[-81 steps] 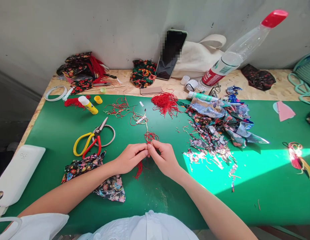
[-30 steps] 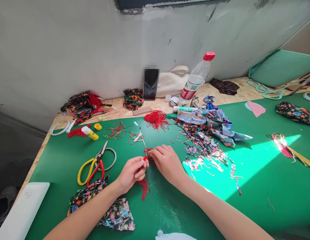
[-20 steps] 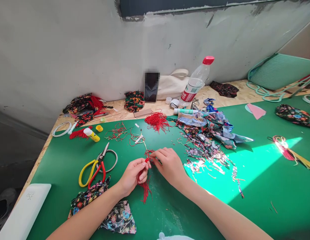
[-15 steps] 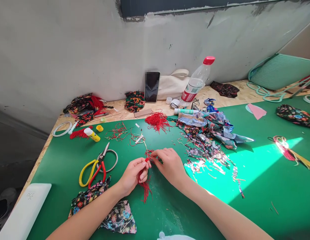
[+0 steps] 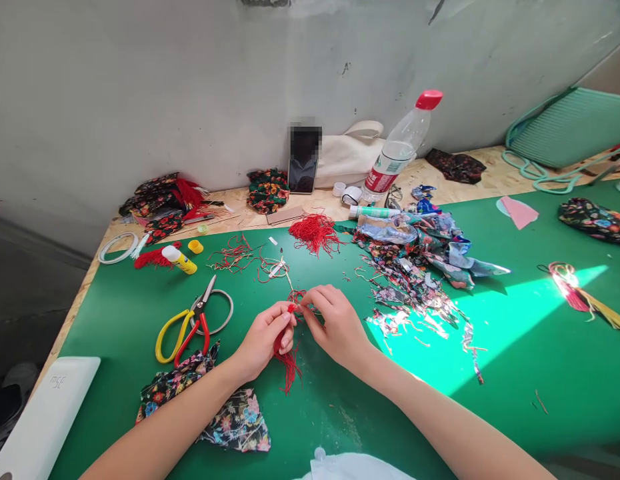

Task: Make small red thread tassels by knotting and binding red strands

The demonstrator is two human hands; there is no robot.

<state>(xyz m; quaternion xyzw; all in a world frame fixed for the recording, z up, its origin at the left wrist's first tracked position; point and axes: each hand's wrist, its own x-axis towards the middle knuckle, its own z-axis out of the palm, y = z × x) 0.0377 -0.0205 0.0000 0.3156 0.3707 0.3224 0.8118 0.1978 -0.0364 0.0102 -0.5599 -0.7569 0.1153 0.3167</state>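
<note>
My left hand is closed around the top of a red tassel, whose fringe hangs down onto the green mat. My right hand pinches red thread at the tassel's head, its fingertips meeting those of the left. Both hands sit low in the middle of the mat. A thin stick with wound thread lies just beyond them.
Yellow-and-red scissors and floral cloth lie to the left. A pile of fabric scraps spreads to the right. Red thread bundle, glue stick, water bottle, phone and a white case are around.
The hands stay together on the tassel, the left hand gripping it slightly higher. The camera first tilted up to show more wall, then dipped a little.
</note>
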